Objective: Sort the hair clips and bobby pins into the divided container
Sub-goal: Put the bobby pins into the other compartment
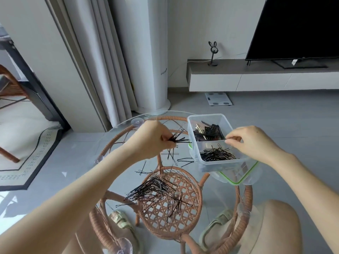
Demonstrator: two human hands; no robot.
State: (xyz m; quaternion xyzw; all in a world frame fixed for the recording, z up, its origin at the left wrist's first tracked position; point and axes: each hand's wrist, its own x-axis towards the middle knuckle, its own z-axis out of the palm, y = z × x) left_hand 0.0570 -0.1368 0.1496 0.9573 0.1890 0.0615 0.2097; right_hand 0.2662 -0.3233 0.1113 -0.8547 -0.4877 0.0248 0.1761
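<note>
A clear divided container [192,143] stands on the glass table at the right. Its far compartment holds black and gold hair clips [209,133]; its near compartment holds black bobby pins [216,154]. My left hand [152,139] grips a bunch of bobby pins [178,138] just left of the container. Above the divider, the fingers of my right hand [253,141] are curled together in a pinch; whether they hold a pin I cannot tell. A large heap of bobby pins [157,191] lies on the glass near me, with a few loose ones [181,161] beside the container.
The round glass tabletop [117,162] rests on a rattan frame [172,202]. A green-rimmed lid [236,180] lies under the container. My knees and slippered feet show below the glass. A TV bench, a curtain and a floor scale stand beyond.
</note>
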